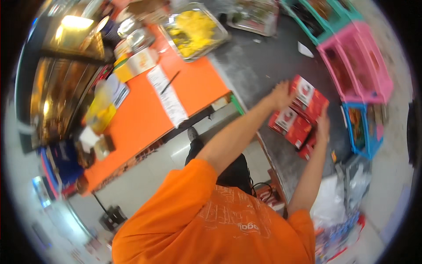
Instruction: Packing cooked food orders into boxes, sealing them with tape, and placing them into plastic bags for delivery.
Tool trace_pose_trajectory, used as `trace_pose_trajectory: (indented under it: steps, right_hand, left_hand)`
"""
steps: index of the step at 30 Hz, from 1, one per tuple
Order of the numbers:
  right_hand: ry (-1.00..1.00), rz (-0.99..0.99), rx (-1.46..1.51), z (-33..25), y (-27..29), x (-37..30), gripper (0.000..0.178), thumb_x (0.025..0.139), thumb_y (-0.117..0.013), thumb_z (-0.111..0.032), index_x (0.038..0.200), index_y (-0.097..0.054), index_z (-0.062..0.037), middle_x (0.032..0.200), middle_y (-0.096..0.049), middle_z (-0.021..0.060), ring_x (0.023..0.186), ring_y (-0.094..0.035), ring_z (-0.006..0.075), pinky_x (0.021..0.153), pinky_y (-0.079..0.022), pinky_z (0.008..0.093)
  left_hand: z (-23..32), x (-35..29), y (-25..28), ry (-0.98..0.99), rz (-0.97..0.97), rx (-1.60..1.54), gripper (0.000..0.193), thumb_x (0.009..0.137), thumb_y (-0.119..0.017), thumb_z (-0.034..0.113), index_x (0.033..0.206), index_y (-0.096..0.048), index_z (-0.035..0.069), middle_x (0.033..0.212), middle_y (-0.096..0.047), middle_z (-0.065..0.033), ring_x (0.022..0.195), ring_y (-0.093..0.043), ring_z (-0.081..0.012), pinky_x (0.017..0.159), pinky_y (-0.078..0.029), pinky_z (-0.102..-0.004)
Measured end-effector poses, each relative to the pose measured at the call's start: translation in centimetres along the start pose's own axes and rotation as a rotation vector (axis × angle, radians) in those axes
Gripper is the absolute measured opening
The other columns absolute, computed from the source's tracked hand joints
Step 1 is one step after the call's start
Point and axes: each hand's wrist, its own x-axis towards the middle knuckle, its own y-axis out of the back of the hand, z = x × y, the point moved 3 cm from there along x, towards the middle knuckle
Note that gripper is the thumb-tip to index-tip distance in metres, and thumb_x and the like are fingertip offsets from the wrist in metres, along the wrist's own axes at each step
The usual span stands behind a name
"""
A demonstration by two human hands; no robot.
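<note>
Both my arms reach over the dark counter (248,66) to a group of red cardboard boxes. My left hand (281,95) grips the left side of the upper red box (315,103), which has a white panel with a red mark. At that box's right lower corner, my right hand (323,126) presses in from the other side; its fingers are partly hidden. Just below sits a second red box (288,127) of the same look. Part of a third red box (307,150) shows under my right wrist.
Teal, pink (347,61) and blue baskets (362,132) line the counter's far right edge. An orange table (136,103) at left carries a foil tray of yellow food (193,31), a paper strip (167,94) and a pen. Plastic bags (329,200) lie at lower right.
</note>
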Motion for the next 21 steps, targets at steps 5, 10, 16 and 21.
trace_pose_trajectory:
  steps: [5,10,16,21]
  right_hand:
    - [0.66,0.627,-0.093,-2.9,-6.1,-10.3,0.03,0.096,-0.06,-0.024,0.103,-0.064,0.0049,0.1,-0.067,0.0179,0.088,-0.064,0.0301,0.078,-0.051,0.039]
    - [0.681,0.016,-0.244,-5.3,-28.8,-25.4,0.019,0.092,-0.061,-0.017,0.101,-0.063,-0.0004,0.092,-0.065,0.0127,0.087,-0.063,0.0235,0.081,-0.05,0.0345]
    - [0.762,-1.29,-0.432,-7.3,-58.0,-47.1,0.034,0.092,-0.064,-0.026,0.115,-0.059,-0.0021,0.097,-0.068,0.0167,0.089,-0.067,0.027,0.079,-0.053,0.0371]
    - [0.718,-1.273,-0.506,-4.7,-72.8,-52.7,0.06,0.09,-0.067,-0.038,0.131,-0.046,-0.0008,0.108,-0.064,0.0177,0.096,-0.065,0.0248,0.083,-0.052,0.0374]
  left_hand:
    - [-3.7,-24.6,13.5,-0.241,0.653,-0.101,0.037,0.086,-0.066,0.013,0.121,-0.057,0.003,0.121,-0.059,-0.0173,0.114,-0.057,-0.0327,0.099,-0.044,-0.041]
    - [-31.6,-57.1,23.6,0.618,1.613,-0.37,0.035,0.092,-0.065,0.021,0.115,-0.053,-0.002,0.106,-0.059,-0.0112,0.094,-0.057,-0.0183,0.084,-0.048,-0.0316]
    - [-48.5,-78.1,35.9,0.623,1.824,-0.468,0.052,0.088,-0.064,0.028,0.125,-0.05,-0.007,0.124,-0.057,-0.0187,0.113,-0.054,-0.0263,0.098,-0.041,-0.0353]
    - [-47.4,-73.7,35.8,0.723,1.474,-0.096,0.05,0.077,-0.064,0.006,0.125,-0.051,-0.002,0.117,-0.059,-0.017,0.103,-0.06,-0.0261,0.089,-0.048,-0.0355]
